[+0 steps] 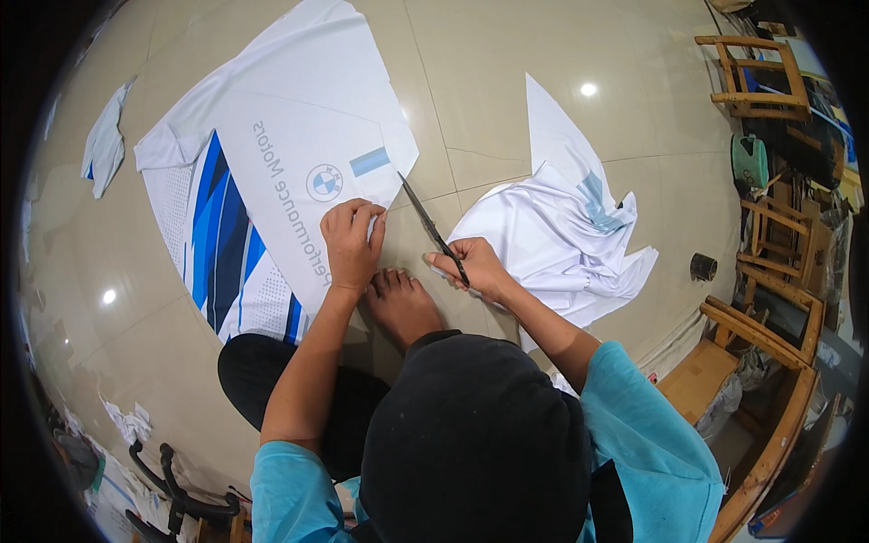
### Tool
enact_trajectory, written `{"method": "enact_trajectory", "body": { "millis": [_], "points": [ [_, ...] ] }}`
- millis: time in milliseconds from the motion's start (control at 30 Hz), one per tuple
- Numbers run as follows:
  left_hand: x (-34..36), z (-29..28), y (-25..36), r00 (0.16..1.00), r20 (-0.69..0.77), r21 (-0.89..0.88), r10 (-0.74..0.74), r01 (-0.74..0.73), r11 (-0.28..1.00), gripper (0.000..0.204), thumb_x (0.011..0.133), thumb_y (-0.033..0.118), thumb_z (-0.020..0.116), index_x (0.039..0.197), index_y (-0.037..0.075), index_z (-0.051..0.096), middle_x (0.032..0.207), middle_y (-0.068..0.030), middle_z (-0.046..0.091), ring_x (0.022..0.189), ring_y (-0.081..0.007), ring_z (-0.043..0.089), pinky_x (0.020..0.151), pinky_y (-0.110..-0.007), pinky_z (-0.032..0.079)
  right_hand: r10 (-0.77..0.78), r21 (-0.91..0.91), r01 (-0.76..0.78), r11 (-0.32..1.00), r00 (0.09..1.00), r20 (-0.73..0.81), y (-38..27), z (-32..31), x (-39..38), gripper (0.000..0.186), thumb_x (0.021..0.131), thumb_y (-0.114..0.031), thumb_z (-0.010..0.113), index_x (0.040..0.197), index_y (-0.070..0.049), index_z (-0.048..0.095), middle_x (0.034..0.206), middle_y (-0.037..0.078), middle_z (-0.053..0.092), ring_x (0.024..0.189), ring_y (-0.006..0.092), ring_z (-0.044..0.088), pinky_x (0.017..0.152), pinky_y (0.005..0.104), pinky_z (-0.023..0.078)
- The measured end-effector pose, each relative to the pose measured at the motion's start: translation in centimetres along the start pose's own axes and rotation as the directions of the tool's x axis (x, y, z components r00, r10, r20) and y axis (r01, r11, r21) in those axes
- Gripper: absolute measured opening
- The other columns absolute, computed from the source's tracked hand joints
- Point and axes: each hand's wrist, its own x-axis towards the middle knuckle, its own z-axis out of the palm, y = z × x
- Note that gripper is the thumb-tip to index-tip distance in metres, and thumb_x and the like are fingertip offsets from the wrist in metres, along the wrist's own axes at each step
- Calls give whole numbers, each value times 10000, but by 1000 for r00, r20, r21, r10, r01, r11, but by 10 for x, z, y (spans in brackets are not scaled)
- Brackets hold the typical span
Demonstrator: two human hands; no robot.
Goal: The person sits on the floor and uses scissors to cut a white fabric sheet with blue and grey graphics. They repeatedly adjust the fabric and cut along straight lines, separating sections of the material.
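Right hand (pixel 472 265) grips the scissors (pixel 431 225), fingers closed, tip at the cloth's (pixel 299 95) edge. Left fingers (pixel 355 222) curl together on that cloth; can't tell if pinching. It's spread on the floor (pixel 480 54), white, blue-striped, reversed grey lettering, one side folded over.

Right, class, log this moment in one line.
left hand: on printed cloth | right hand: holding scissors | scissors tip: at printed cloth's edge | bunched cloth: right side

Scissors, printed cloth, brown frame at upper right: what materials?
Scissors: probably metal, dark finish; slim, pointed blades.
Printed cloth: likely synthetic fabric, smooth, matte; soft folds, fibre uncertain.
Brown frame: looks like wood; squared bars, finish unclear.
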Motion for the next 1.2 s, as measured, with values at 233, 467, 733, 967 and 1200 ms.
{"method": "enact_trajectory", "body": {
  "millis": [233, 467, 733, 967, 1200],
  "points": [
    [-1, 0, -1, 1000, 4, -1, -5, 5, 1000, 148, 944, 125, 841, 1070, 135, 764, 1130, -30, 711, 1124, -266, 655, 1027, -449, 438, -1, -13, 1, 1000, 1000, -11, -7, 1, -3, 480, 987, -285, 900, 669, -75, 610, 549, 6, 565, 452, 71, 472, 453, 272, 336],
    [1, 0, 1, 1000, 2, -10, -5, 5, 1000, 156, 930, 91, 843, 1060, 122, 763, 1127, -47, 723, 1120, -282, 661, 1021, -458, 442, 0, -54, -1, 999, 1000, -14, 1, -3, -1, 507, 960, -338, 913, 662, -97, 583, 566, 17, 586, 457, 80, 505, 416, 280, 333],
    [0, -1, -1, 1000, 3, -14, -5, 5, 1000, 155, 952, 108, 829, 1088, 125, 757, 1132, -39, 716, 1125, -274, 655, 1030, -449, 436, 10, -60, -11, 998, 1000, -10, -14, 0, -4, 508, 952, -355, 917, 670, -78, 598, 575, 15, 573, 465, 92, 492, 445, 294, 348],
    [0, 0, 0, 1000, -2, -25, -2, 2, 1000, 156, 955, 116, 829, 1091, 130, 755, 1135, -33, 714, 1132, -268, 653, 1035, -450, 436, -8, -52, 7, 999, 1000, -14, -17, 2, 5, 510, 943, -360, 924, 672, -56, 617, 578, 26, 586, 469, 97, 512, 456, 292, 367],
    [-1, -2, -1, 1000, 9, -33, -7, 8, 999, 149, 958, 93, 811, 1090, 118, 747, 1133, -44, 717, 1138, -269, 660, 1040, -458, 432, 2, 29, -2, 1000, 1000, 4, -21, 3, 7, 484, 950, -304, 927, 678, -52, 617, 574, 30, 590, 459, 89, 497, 443, 293, 353]
  ]
}}
